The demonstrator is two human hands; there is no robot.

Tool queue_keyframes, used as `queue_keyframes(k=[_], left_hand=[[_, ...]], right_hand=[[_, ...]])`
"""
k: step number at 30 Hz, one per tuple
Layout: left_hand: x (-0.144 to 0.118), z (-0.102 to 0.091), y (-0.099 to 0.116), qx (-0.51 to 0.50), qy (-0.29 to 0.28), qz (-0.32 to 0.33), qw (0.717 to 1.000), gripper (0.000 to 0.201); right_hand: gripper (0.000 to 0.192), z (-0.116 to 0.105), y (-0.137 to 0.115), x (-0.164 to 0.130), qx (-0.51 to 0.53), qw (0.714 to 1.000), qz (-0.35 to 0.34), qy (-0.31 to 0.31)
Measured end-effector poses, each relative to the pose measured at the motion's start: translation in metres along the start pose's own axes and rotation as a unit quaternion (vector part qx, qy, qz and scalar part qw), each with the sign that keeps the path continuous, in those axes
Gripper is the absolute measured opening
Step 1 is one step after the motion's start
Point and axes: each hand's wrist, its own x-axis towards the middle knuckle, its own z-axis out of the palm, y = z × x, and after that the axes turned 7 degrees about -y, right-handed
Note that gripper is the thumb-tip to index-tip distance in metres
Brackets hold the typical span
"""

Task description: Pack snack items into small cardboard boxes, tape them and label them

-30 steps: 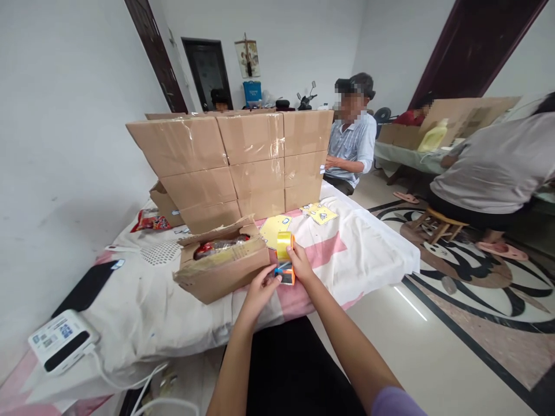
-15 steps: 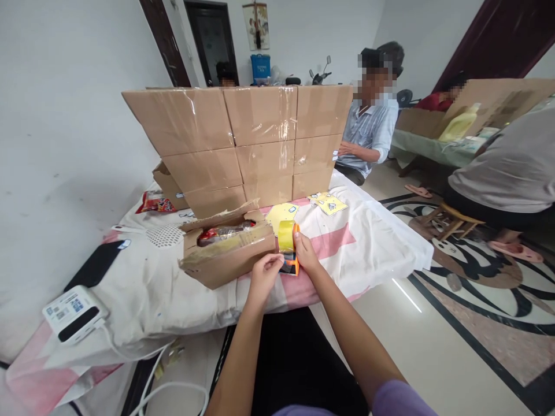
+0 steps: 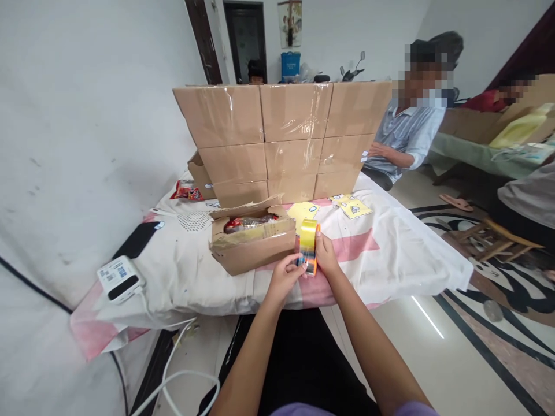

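Note:
My right hand [image 3: 326, 253] is wrapped round the orange side of a tape dispenser [image 3: 318, 231] that carries a roll of yellowish packing tape [image 3: 309, 234]. At the dispenser's lower end my left hand [image 3: 286, 278] has its thumb and forefinger on the tape's film. Just left of the roll stands an open cardboard box [image 3: 255, 248] with raised, ragged flaps. Red and clear plastic packets [image 3: 251, 223] show inside it.
Behind the box rises a wall of stacked, taped cartons [image 3: 290, 133]. Yellow printed sheets [image 3: 353, 207], a red packet [image 3: 186, 190], a black phone [image 3: 137, 240] and a white cabled device [image 3: 121, 280] lie on the cloth-covered table [image 3: 411, 254]. A person [image 3: 407, 127] crouches at the right.
The view has swung left, so everything sits farther right. My left hand has come closer to the dispenser, its fingertips now against the tape. The right hand keeps its hold.

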Motion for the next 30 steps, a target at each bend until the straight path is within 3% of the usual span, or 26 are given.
queue_keyframes(k=[7, 14, 30], left_hand=[[-0.002, 0.014, -0.006, -0.008, 0.033, 0.038, 0.999, 0.044], [-0.005, 0.032, -0.012, -0.032, 0.058, 0.045, 0.997, 0.042], [-0.018, 0.036, -0.011, -0.048, 0.063, 0.050, 0.996, 0.035]], right_hand=[[0.054, 0.002, 0.000, -0.001, 0.014, 0.999, 0.013, 0.038], [0.055, 0.000, -0.001, 0.000, 0.022, 0.997, 0.047, 0.059], [0.050, 0.000, -0.003, 0.001, 0.049, 0.996, 0.049, 0.061]])
